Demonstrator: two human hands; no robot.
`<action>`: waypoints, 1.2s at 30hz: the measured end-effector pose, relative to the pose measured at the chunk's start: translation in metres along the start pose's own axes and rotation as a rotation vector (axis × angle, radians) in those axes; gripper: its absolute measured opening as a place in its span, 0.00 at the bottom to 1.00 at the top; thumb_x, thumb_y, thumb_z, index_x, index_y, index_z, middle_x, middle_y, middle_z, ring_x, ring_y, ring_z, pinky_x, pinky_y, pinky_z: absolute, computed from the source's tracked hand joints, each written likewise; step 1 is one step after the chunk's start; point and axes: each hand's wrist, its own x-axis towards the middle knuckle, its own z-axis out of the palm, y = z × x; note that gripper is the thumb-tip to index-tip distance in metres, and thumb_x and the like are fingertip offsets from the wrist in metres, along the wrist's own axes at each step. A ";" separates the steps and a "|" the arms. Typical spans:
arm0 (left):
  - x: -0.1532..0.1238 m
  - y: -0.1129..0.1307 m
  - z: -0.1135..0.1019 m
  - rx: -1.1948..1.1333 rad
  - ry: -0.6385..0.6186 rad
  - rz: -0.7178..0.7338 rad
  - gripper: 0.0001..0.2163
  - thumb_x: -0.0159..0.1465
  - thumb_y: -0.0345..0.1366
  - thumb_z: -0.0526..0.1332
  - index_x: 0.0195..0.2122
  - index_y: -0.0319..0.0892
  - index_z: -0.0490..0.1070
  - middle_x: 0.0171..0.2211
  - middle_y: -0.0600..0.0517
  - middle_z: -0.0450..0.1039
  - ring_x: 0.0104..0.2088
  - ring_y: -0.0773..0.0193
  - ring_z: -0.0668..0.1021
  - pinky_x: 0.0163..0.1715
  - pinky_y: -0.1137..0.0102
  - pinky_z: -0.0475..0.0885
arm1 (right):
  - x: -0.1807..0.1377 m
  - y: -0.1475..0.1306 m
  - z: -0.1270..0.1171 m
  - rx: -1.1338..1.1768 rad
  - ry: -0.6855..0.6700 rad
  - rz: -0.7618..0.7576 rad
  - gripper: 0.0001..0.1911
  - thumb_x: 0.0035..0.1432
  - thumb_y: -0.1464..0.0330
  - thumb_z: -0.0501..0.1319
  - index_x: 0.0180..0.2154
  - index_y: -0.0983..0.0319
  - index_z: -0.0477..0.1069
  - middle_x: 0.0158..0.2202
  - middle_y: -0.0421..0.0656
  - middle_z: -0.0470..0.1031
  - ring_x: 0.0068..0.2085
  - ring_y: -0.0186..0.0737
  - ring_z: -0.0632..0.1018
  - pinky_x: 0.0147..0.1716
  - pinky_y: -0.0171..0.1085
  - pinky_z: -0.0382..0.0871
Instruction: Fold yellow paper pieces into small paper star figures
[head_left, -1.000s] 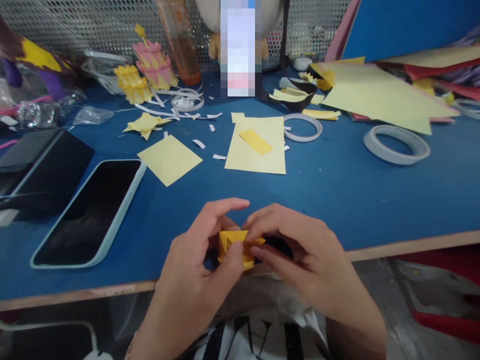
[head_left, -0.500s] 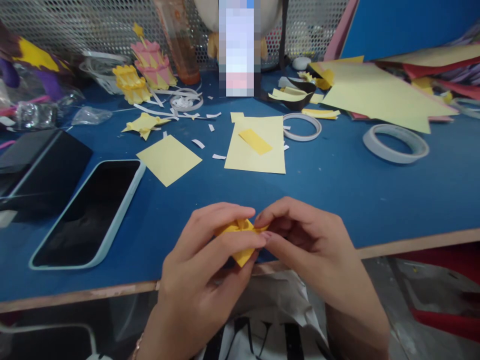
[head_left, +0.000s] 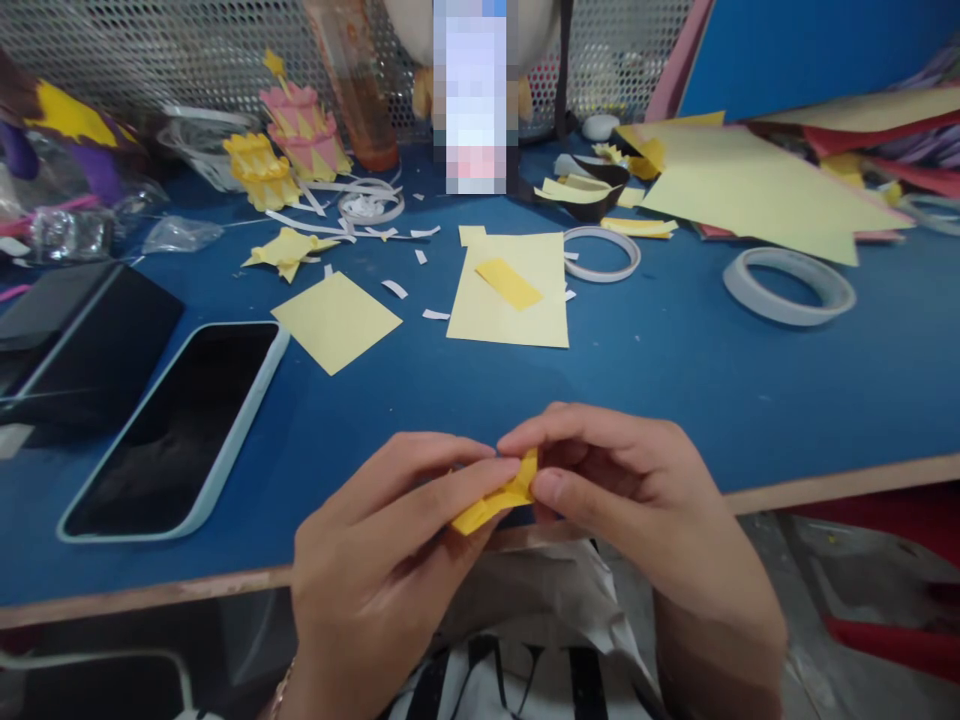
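While a phone (head_left: 176, 430), a pale paper square (head_left: 337, 323) and a white tape roll (head_left: 750, 300) lie about the blue tabletop (head_left: 637, 370), a folded yellow paper (head_left: 495, 508) is held over the near edge.
The left hand (head_left: 386, 535) pinches it, fingers hiding its middle; its long axis slants from lower left to upper right, where a flap (head_left: 530, 464) points upward in view, pinched by the right hand (head_left: 634, 490).

The folded paper (head_left: 480, 513) is strong yellow; the desk (head_left: 660, 370) is blue with a pale brown near edge (head_left: 187, 590). At left, the phone (head_left: 176, 430) has a black screen and pale mint case (head_left: 234, 440). The square sheet (head_left: 336, 322) is pale yellow. Far left, a pink paper tower (head_left: 306, 135) carries pale yellow triangles.
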 end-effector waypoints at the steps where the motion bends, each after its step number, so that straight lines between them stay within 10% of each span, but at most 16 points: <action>1: 0.000 -0.001 0.000 -0.007 -0.006 0.019 0.10 0.62 0.26 0.61 0.40 0.48 0.74 0.38 0.59 0.74 0.37 0.76 0.75 0.34 0.84 0.70 | 0.000 0.000 0.000 0.016 -0.004 0.005 0.06 0.58 0.69 0.62 0.38 0.53 0.76 0.30 0.33 0.73 0.29 0.23 0.74 0.29 0.22 0.73; 16: -0.001 0.004 0.005 -0.086 0.094 -0.016 0.13 0.59 0.23 0.61 0.38 0.50 0.75 0.34 0.57 0.74 0.33 0.69 0.76 0.29 0.73 0.71 | 0.001 -0.001 0.000 0.098 -0.013 0.028 0.03 0.56 0.71 0.64 0.35 0.60 0.76 0.26 0.35 0.74 0.24 0.24 0.73 0.25 0.22 0.70; 36: 0.000 -0.009 -0.010 -0.262 -0.114 -0.051 0.10 0.59 0.26 0.63 0.33 0.51 0.73 0.35 0.57 0.73 0.30 0.68 0.77 0.23 0.76 0.71 | 0.000 -0.005 0.003 0.205 -0.078 0.081 0.03 0.50 0.75 0.67 0.28 0.62 0.76 0.24 0.36 0.75 0.25 0.25 0.76 0.27 0.23 0.73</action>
